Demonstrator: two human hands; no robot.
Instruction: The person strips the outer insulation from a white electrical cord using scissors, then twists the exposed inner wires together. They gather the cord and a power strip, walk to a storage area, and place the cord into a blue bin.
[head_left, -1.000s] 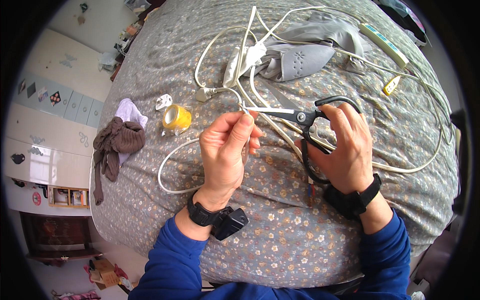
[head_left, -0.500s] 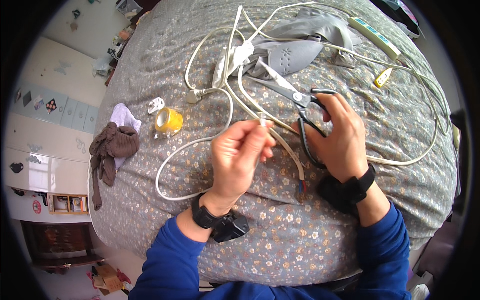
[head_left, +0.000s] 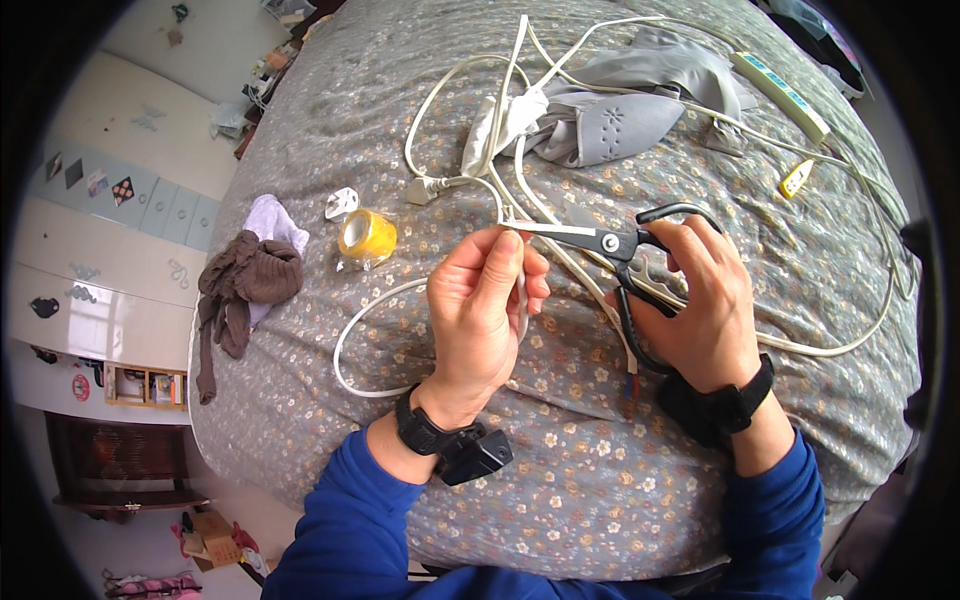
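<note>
Wears blue sleeves and black wrist straps. Shows black on the scissors handles, white on the held cord, cream with blue patches on the power strip, yellow on the tape roll, grey with white and tan flowers on the bedspread, brown on the knitwear, lilac on the cloth beside it.

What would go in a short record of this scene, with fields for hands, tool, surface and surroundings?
Left hand: pinching a white cable
Right hand: holding black-handled scissors
Blades: apart, beside the pinched cable
Surface: flowered bedcover
To the left: yellow tape roll, white plug, brown cloth
Far side: grey cloth, power strip
</note>
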